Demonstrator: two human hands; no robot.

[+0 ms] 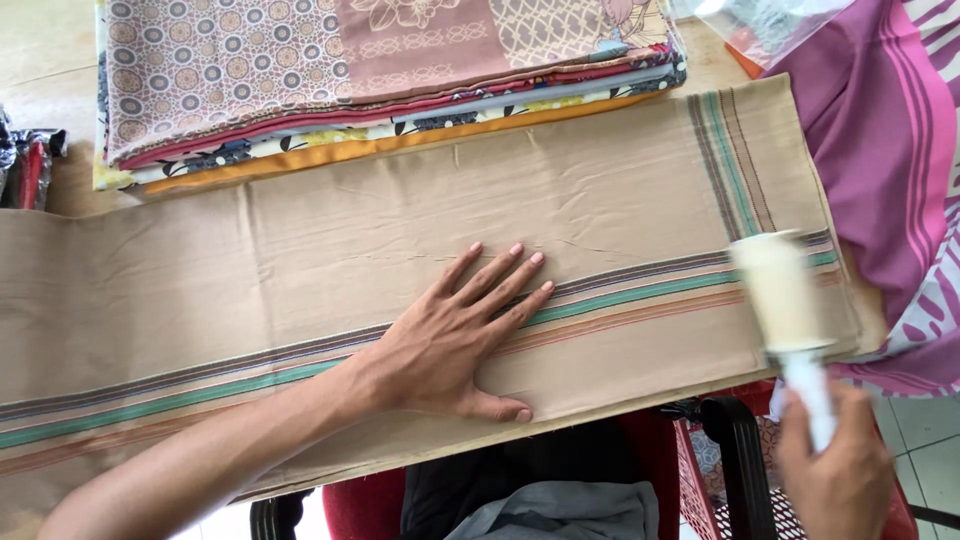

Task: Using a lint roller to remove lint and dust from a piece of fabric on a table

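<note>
A long tan cloth (420, 210) with green, brown and orange stripes lies flat across the table. My left hand (455, 335) presses palm-down on it near the stripes, fingers spread. My right hand (835, 465) grips the white handle of a lint roller (782, 290) at the lower right. The roller's pale sticky head rests on the cloth's right end, over the stripes, and looks blurred.
A stack of folded patterned fabrics (350, 70) lies along the far edge. Purple-and-pink striped cloth (890, 140) hangs at the right. A clear plastic bag (770, 25) sits at the top right. A red chair (720, 470) stands below the table edge.
</note>
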